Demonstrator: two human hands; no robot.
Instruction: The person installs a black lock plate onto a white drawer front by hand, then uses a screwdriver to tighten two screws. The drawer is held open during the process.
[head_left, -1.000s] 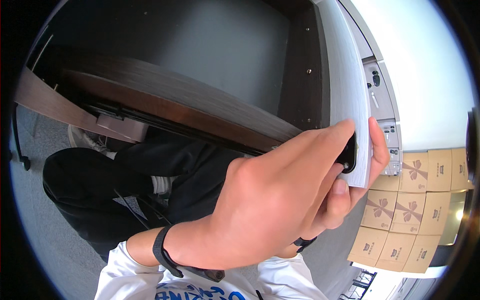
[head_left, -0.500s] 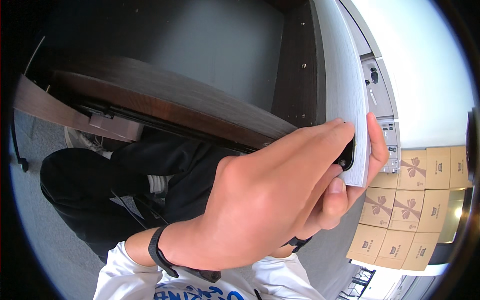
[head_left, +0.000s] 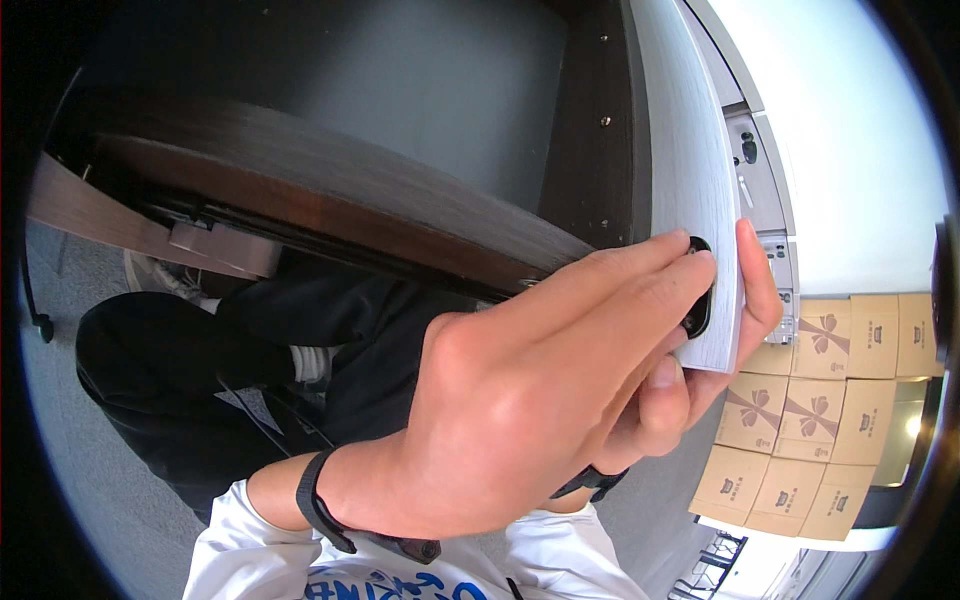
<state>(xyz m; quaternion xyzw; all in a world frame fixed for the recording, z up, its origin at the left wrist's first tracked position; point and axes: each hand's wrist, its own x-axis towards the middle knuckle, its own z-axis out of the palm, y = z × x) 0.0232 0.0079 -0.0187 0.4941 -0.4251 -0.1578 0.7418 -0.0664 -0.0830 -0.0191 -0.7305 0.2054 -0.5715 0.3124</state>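
A dark drawer-like compartment point(head_left: 440, 90) has a light grey wood-grain front panel point(head_left: 690, 130). A black oblong fitting point(head_left: 703, 318) with rounded ends lies on this panel near its lower end. My left hand point(head_left: 520, 390) reaches across from the lower left, its fingers pressed together with their tips on the fitting; its thumb is hidden. Beneath it, my right hand point(head_left: 665, 400) grips the panel's lower end. One of its fingers stretches up the panel's outer side, while the thumb rests on the near end. Most of the right palm is covered by my left hand.
Grey cabinet fronts with keys point(head_left: 748, 148) in their locks line up beyond the panel. Stacked brown cardboard boxes point(head_left: 825, 410) stand at the right. My black-trousered leg point(head_left: 140, 350) is folded on the grey carpet point(head_left: 80, 430), below a wooden board point(head_left: 100, 215).
My left fingertips have shifted slightly along the panel, and more of the black fitting's upper end shows. The right hand keeps its grip, its thumb a little lower against the panel.
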